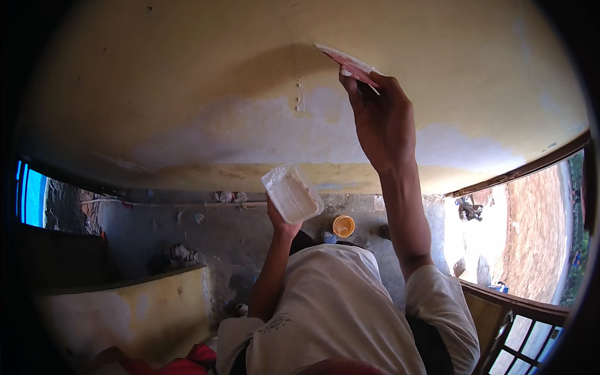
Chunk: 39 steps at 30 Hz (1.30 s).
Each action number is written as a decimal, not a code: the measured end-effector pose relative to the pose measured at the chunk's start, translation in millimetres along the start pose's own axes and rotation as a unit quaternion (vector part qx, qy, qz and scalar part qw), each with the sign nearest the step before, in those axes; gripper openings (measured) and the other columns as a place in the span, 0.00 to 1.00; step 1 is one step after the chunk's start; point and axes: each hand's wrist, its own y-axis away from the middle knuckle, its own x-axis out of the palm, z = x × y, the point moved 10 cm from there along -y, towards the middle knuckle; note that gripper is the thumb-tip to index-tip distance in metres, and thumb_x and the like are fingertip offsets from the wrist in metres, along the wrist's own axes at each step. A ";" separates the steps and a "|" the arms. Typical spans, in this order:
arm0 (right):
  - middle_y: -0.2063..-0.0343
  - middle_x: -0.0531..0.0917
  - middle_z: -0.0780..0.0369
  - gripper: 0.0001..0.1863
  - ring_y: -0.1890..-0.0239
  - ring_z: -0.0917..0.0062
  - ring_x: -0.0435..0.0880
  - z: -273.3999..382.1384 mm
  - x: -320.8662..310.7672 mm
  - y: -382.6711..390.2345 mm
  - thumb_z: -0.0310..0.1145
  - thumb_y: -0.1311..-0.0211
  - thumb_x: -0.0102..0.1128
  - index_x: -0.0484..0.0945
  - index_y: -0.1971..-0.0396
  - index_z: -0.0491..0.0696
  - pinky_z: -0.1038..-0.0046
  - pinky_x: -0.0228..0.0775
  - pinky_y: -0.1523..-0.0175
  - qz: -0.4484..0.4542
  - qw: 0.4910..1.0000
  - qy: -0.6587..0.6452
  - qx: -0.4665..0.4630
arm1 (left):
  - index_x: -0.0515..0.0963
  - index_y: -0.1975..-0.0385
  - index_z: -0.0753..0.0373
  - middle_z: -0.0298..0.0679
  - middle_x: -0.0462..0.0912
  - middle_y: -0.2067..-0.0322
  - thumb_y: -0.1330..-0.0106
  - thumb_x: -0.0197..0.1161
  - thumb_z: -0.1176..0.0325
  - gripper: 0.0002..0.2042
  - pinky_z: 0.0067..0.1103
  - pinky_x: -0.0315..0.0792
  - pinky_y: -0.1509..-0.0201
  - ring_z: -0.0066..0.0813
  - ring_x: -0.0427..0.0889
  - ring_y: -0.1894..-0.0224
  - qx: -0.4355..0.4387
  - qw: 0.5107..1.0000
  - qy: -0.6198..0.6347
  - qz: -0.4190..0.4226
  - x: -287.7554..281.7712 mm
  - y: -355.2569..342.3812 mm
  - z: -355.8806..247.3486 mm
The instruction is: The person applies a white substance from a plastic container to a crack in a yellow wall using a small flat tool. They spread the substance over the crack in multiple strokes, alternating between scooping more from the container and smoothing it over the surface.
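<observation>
Pinching spreader [351, 64] in right hand [387, 119], up-right of white streak [300, 100]—nearer it than left hand [281, 222], cupped under tub [271, 182].

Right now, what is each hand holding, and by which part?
The right hand holds a flat pinkish-white piece by its nearer end; the left hand holds a white tub at its lower-left side, the grip underneath hidden.
</observation>
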 end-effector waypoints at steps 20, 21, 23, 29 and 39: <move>0.57 0.77 0.40 0.14 0.49 0.58 0.80 -66.0 2.4 -34.6 0.23 0.31 0.41 0.68 0.62 0.23 0.68 0.75 0.35 -0.068 0.997 0.000 0.048 | 0.68 0.36 0.53 0.37 0.77 0.43 0.26 0.40 0.43 0.27 0.43 0.71 0.39 0.42 0.76 0.42 -0.069 0.997 -0.006 0.030 3.4 -12.3 -49.6; 0.56 0.77 0.39 0.14 0.49 0.57 0.79 -52.4 24.0 -32.4 0.23 0.31 0.41 0.68 0.63 0.22 0.68 0.75 0.35 -0.048 0.998 -0.001 0.029 | 0.68 0.36 0.53 0.37 0.77 0.43 0.26 0.40 0.43 0.27 0.43 0.71 0.39 0.42 0.77 0.42 -0.078 0.996 -0.003 0.031 1.4 -12.4 -52.1; 0.55 0.77 0.42 0.14 0.49 0.60 0.80 -35.5 44.8 -21.4 0.24 0.30 0.42 0.68 0.59 0.23 0.69 0.77 0.38 -0.023 0.999 0.035 -0.018 | 0.68 0.36 0.53 0.37 0.77 0.42 0.26 0.40 0.42 0.28 0.43 0.71 0.39 0.42 0.77 0.43 -0.094 0.995 0.001 0.033 -3.3 -15.0 -57.0; 0.55 0.81 0.49 0.15 0.52 0.66 0.82 -75.2 -25.9 31.7 0.28 0.29 0.44 0.73 0.53 0.31 0.71 0.78 0.42 -0.048 0.965 0.256 -0.040 | 0.68 0.35 0.53 0.37 0.76 0.41 0.26 0.41 0.42 0.28 0.42 0.70 0.38 0.41 0.76 0.41 -0.110 0.993 -0.002 0.042 -12.0 -18.9 -68.5; 0.59 0.82 0.46 0.13 0.51 0.61 0.83 -121.7 -98.5 -17.7 0.24 0.33 0.45 0.74 0.63 0.28 0.69 0.75 0.38 -0.142 0.983 0.093 0.067 | 0.67 0.35 0.53 0.37 0.76 0.41 0.26 0.41 0.41 0.29 0.44 0.71 0.38 0.42 0.76 0.41 -0.155 0.986 -0.020 0.054 -21.0 -27.9 -74.0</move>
